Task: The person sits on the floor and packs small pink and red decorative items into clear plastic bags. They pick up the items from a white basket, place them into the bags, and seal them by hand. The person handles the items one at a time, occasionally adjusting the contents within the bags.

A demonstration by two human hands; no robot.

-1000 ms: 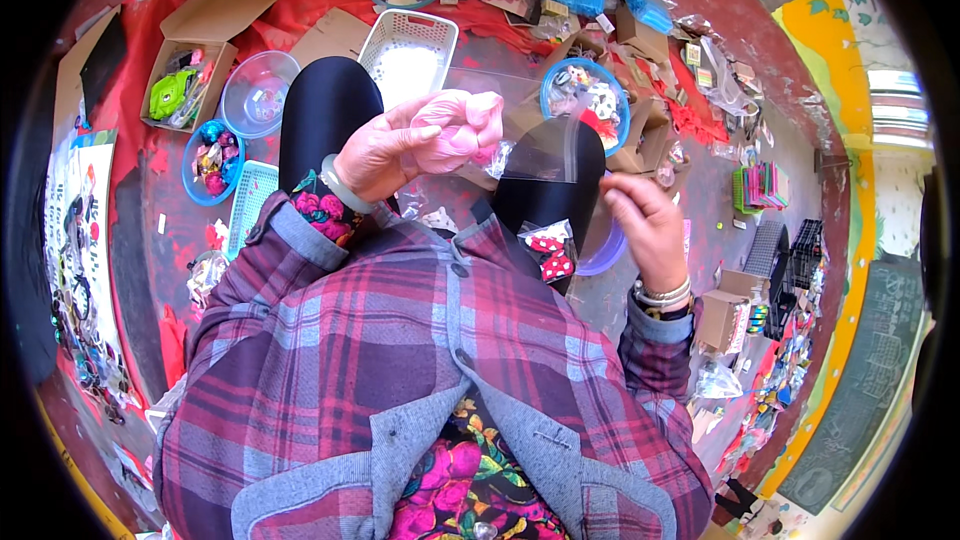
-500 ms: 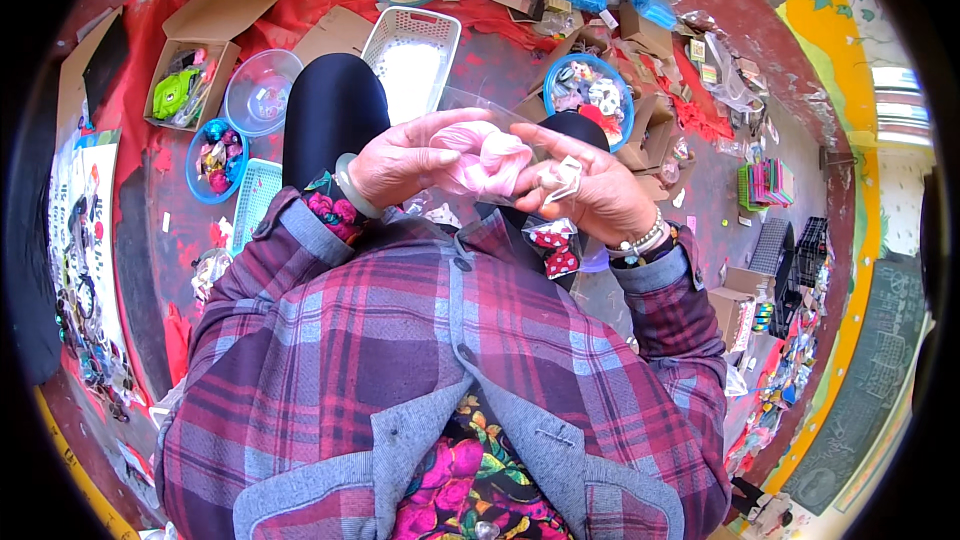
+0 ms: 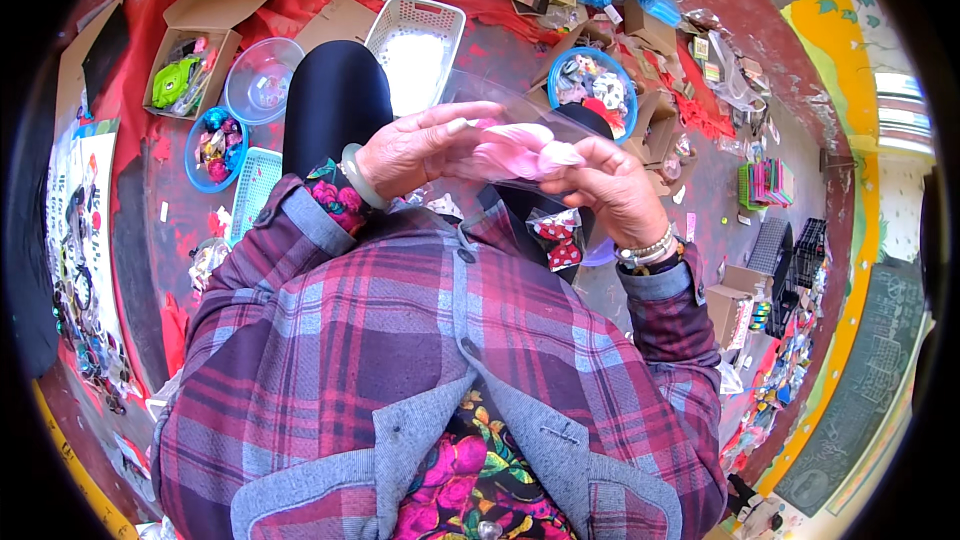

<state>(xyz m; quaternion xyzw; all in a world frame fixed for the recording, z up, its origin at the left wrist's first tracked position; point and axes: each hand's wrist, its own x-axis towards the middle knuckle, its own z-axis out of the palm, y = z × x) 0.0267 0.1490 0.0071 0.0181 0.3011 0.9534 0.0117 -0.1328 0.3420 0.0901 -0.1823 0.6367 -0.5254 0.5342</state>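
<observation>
Between my hands, above my lap, is a soft pink fabric bow [image 3: 522, 152], apparently a hair bow. Most of it lies in or behind a clear plastic bag [image 3: 478, 90], whose sheer film spreads beyond the fingers. My left hand [image 3: 408, 152] grips the bag's left side, thumb and fingers closed. On the other side, my right hand [image 3: 618, 192] pinches the bow's right end between thumb and fingers. Below it, a red bow with white dots [image 3: 556, 236] rests at my lap in clear wrapping.
Ahead stands a white basket [image 3: 455, 30]. To the left are a clear tub [image 3: 262, 70], a blue bowl of shiny bows [image 3: 238, 160] and an open cardboard box [image 3: 222, 60]. A blue basin of fabric pieces [image 3: 628, 90] sits ahead right. Goods crowd the walls.
My right hand has shifted from spread fingers, with a white band at them, to pinching the bow's right end. The bow has moved slightly right and now shows through the bag film.
</observation>
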